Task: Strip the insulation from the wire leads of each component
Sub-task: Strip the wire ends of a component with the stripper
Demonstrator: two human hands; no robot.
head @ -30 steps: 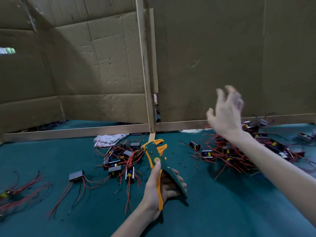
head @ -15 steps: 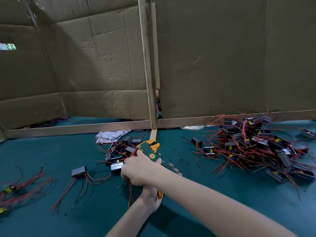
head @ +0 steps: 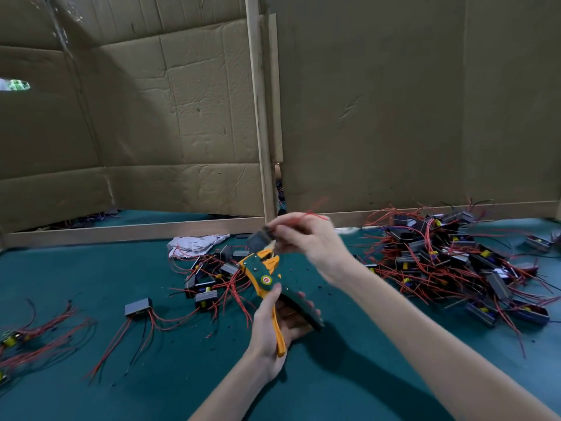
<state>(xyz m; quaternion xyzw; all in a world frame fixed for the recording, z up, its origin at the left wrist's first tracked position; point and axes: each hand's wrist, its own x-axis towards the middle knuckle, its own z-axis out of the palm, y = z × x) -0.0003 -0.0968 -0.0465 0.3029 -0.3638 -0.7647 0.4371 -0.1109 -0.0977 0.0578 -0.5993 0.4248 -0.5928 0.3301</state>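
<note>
While gripping the wire stripper (head: 267,279) by its orange and dark green handles, holds it in the left hand (head: 264,326) low over the green table cover (head: 91,268), with the thumb laid up the near side toward the round badge and the fingers curled under the dark handle; points the tool's head up and away, toward the right hand (head: 309,241); pinches in that hand, between thumb and bent fingertips, one small dark component (head: 258,240), motion-blurred, raised clear of the table and just above the stripper's head; cannot tell whether touching the tool or merely close; lets thin red leads (head: 312,214) stick out past the knuckles, up and to the right; cannot tell whether stripped or not; crosses the right forearm in from the lower right corner, over the table. Beyond the stripper, on the cover, a small tangle of components (head: 209,281) with red wires; left of that, apart, a lone grey component (head: 138,305) with red and black leads fanned toward the near edge; at the far left edge, more loose red wiring (head: 39,332); to the right, well apart from the hands, a large heap of components (head: 449,259) bristling with red leads; behind the small tangle, a crumpled white cloth (head: 197,243) against the wooden rail (head: 136,230); above the rail, creased cardboard walls (head: 197,117) split by an upright wooden post (head: 258,117).
</note>
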